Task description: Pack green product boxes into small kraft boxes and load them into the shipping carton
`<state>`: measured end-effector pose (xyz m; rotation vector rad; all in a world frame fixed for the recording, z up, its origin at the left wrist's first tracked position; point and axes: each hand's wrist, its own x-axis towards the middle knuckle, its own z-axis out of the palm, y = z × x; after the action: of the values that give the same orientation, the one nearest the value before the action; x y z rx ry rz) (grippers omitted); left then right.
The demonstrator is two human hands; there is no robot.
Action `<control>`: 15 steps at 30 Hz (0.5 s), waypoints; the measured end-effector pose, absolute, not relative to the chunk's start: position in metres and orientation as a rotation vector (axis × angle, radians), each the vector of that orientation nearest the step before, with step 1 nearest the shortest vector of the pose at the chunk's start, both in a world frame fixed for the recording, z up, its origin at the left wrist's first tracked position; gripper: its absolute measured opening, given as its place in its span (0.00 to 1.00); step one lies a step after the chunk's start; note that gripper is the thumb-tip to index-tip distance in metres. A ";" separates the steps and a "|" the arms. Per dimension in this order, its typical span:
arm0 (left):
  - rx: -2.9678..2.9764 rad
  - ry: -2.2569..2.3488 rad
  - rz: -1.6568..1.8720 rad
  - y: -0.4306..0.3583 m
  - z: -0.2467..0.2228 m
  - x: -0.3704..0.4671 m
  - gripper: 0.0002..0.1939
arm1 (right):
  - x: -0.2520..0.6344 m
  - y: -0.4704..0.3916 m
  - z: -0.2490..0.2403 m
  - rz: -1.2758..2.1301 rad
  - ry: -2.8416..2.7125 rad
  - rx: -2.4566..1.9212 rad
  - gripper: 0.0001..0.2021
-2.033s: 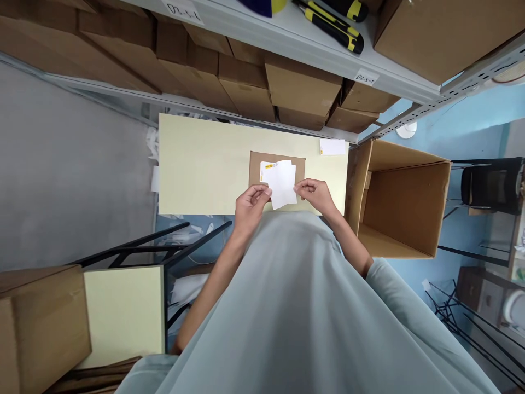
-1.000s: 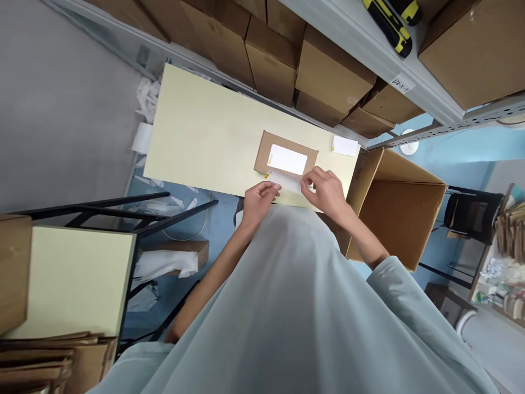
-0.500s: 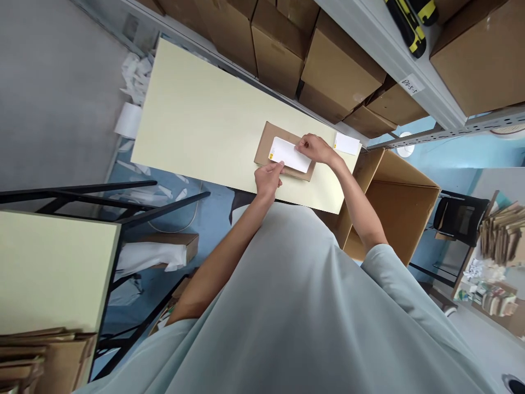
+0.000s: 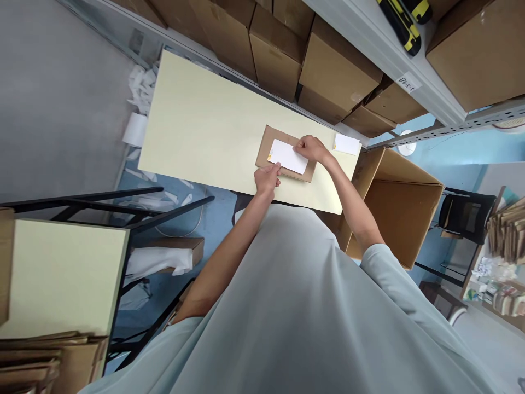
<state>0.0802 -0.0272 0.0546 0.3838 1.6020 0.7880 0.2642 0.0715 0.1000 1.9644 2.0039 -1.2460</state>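
Observation:
A flat brown cardboard box (image 4: 263,146) lies on the pale yellow table (image 4: 205,115). Over its top is a white label (image 4: 289,156) with a small orange-yellow mark at its left end. My left hand (image 4: 267,178) pinches the label's near edge between thumb and finger. At the label's far right edge, my right hand (image 4: 310,149) is closed in a pinch on it. Whether the label touches the box all over, I cannot tell. A second white label (image 4: 346,144) lies beyond my right hand at the table's far right corner.
A large open carton (image 4: 400,219) stands right of the table. Shelves behind hold several cardboard boxes (image 4: 338,65), with yellow-black tools (image 4: 404,30) above. At left are another table (image 4: 69,268) and stacked flat cardboard (image 4: 77,361).
The label has shifted slightly left and down over the box, with both hands still pinching it. The camera view has moved a little.

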 end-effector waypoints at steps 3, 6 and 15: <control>0.382 1.607 0.775 -0.027 0.054 0.081 0.17 | 0.262 0.074 0.100 -1.212 1.987 1.952 0.14; 0.388 1.604 0.776 -0.027 0.054 0.081 0.17 | 0.260 0.075 0.102 -1.190 1.969 1.947 0.15; 0.365 1.589 0.775 -0.026 0.058 0.083 0.15 | 0.258 0.077 0.100 -1.174 1.984 1.936 0.17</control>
<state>0.0829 -0.0257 0.0577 0.3649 1.5889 0.7750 0.2579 0.0767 0.1001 1.9362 1.9840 -1.1737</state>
